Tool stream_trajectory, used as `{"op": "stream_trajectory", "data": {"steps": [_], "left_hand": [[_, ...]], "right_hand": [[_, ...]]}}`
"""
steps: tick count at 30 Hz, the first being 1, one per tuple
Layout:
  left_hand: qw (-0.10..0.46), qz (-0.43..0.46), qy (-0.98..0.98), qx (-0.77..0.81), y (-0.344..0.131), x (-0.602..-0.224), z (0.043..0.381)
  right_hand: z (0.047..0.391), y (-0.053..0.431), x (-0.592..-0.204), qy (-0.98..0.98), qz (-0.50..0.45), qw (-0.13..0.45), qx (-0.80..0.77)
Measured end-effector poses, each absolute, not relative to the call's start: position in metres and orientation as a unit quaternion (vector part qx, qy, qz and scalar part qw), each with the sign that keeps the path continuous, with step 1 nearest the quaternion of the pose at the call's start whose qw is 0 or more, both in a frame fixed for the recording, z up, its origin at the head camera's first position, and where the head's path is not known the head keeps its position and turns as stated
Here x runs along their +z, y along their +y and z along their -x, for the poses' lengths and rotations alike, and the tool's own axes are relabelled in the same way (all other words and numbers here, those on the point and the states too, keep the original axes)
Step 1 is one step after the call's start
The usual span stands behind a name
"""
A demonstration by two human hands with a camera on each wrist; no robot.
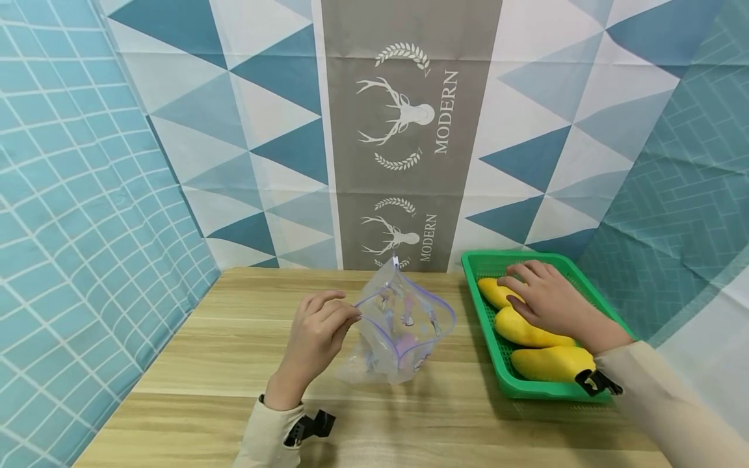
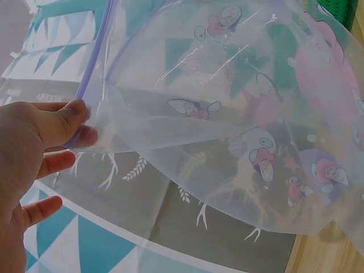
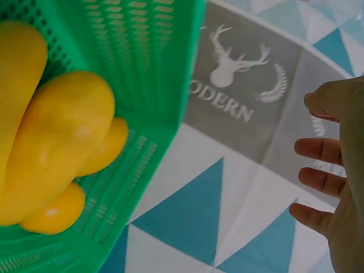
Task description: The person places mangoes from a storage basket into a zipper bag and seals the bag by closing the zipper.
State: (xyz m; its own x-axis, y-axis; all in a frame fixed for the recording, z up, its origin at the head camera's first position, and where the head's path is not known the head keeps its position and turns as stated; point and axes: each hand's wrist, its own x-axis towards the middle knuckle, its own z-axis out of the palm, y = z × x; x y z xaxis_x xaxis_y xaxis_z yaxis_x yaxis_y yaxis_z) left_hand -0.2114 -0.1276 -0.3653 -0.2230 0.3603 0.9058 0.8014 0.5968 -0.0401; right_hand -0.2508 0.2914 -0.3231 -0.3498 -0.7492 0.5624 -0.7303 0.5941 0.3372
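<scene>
A clear zip bag with a purple seal and pink cartoon prints stands open-mouthed on the table. My left hand pinches its left edge at the seal between thumb and forefinger; in the left wrist view the other fingers spread loose. Over the green basket is my right hand, palm down, fingers loosely bent and holding nothing. Yellow mangoes lie beneath it: a far mango partly hidden by the fingers, a middle mango and a near mango. The right wrist view shows mangoes apart from the fingers.
The wooden table ends against a patterned backdrop with deer heads and triangles. Blue tiled cloth hangs along the left side, and teal cloth covers the right. The basket stands at the table's right, with the bag to its left.
</scene>
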Motion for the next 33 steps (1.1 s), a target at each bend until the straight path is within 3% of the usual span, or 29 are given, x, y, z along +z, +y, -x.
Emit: {"op": "stream_trajectory", "data": {"steps": [33], "left_hand": [[0.483, 0.395, -0.75, -0.221, -0.124, -0.368, 0.212]], "right_hand": [[0.312, 0.314, -0.341, -0.95, -0.286, 0.084, -0.09]]}}
